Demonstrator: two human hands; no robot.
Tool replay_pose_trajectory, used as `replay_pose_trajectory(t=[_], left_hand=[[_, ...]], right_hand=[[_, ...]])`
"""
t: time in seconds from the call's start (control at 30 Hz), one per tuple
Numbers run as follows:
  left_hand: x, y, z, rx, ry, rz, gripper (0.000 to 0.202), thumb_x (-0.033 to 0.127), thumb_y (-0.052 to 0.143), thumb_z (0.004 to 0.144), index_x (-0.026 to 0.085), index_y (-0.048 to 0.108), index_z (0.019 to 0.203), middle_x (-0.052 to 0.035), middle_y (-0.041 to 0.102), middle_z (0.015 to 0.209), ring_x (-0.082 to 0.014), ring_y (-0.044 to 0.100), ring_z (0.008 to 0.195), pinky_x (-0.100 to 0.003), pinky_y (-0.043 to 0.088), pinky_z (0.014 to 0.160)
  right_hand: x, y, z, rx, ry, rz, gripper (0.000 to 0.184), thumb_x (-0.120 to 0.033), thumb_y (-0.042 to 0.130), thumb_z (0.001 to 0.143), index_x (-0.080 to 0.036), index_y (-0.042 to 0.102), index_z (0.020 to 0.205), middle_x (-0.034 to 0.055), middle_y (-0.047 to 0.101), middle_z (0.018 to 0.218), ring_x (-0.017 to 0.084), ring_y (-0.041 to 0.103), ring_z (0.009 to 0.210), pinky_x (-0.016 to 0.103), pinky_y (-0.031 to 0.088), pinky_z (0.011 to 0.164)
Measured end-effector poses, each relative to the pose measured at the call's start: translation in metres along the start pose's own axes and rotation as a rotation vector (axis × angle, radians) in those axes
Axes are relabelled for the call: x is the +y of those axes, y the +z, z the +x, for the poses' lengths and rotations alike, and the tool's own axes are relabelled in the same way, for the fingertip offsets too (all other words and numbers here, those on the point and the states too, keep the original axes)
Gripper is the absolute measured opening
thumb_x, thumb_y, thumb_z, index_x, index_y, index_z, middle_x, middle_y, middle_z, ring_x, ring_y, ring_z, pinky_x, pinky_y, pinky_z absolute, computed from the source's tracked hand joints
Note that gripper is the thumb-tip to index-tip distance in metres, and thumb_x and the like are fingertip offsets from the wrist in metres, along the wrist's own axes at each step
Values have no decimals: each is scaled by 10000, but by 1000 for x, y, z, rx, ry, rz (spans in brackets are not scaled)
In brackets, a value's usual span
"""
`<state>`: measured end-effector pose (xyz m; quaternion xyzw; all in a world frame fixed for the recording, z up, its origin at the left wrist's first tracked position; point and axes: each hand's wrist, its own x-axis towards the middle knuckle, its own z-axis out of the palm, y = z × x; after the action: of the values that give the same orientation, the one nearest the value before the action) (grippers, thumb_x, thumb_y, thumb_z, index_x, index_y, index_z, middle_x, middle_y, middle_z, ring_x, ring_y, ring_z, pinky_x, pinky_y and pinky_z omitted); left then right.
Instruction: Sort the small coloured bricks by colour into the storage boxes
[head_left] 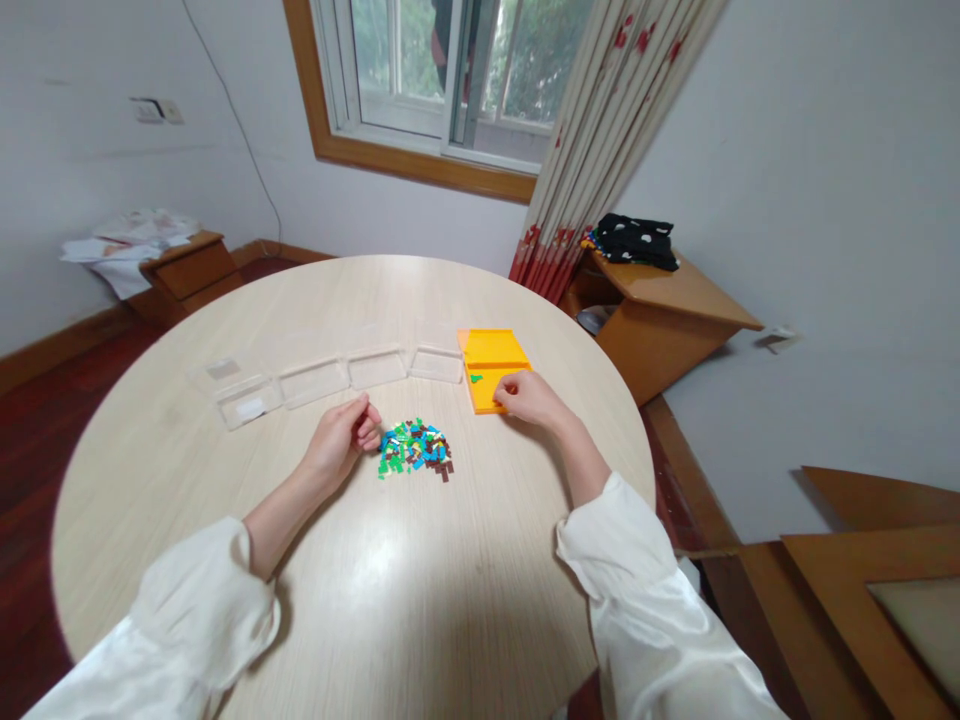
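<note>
Beneath the right fingers (pixel 506 391), the near half of the orange box (pixel 490 376).

Looks like home: red-patterned curtain (pixel 600 110), wood-trimmed window (pixel 450 85), wooden cabinets (pixel 652 325), round table (pixel 442 600).

Recorded from a single camera worn on the head, above the near side of a round, pale wood-grain table (pixel 360 620). Faces forward and down, across the tabletop, towards a white-framed sliding window (pixel 454 80) set in brown wooden trim (pixel 420 172). Cuts off the window at the upper edge, the table at the lower. Looks over a pair of loose, shiny white sleeves (pixel 202 590), entering from the lower left and lower right. Sits close enough to keep the bare left hand (pixel 346 430) and bare right hand (pixel 529 397) around mid-frame. Reaches wide, from dark red flooring (pixel 26 500) at the left edge to a white wall (pixel 840 200) at the right.
</note>
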<state>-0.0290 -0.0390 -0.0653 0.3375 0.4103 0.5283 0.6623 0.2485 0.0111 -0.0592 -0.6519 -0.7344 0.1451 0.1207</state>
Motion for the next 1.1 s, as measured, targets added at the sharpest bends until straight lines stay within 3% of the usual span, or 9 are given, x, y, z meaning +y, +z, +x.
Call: replay_pose_trajectory(t=[0.1,0.33,0.57,1.1], left_hand=[[0,1,0,10,-3,-2,338,257,545,832,114,551,526,51,325,414,-54,322,376,-166,276,386],[0,1,0,31,-8,-6,350,236,530,837,112,551,510,49,323,409,-53,314,367,-167,279,378],[2,1,0,36,-8,17,372,243,508,853,116,554,507,43,318,410,-56,317,364,-167,276,378],[4,3,-2,38,0,53,409,256,520,844,129,504,455,33,327,432,-61,331,388,-177,284,390]], right_hand=[[4,11,4,95,-29,64,248,-144,478,795,-163,710,880,50,720,907,155,626,812,245,441,732],[-11,23,6,44,-98,23,387,-115,421,838,-175,651,1145,71,650,1207,184,584,1095,290,421,947],[-15,19,3,107,-144,-45,343,-97,417,855,-125,668,1086,102,641,1109,188,548,1067,288,395,964],[-17,20,3,101,-138,-92,401,-120,387,878,-144,625,1199,99,583,1225,198,500,1119,312,374,976]])
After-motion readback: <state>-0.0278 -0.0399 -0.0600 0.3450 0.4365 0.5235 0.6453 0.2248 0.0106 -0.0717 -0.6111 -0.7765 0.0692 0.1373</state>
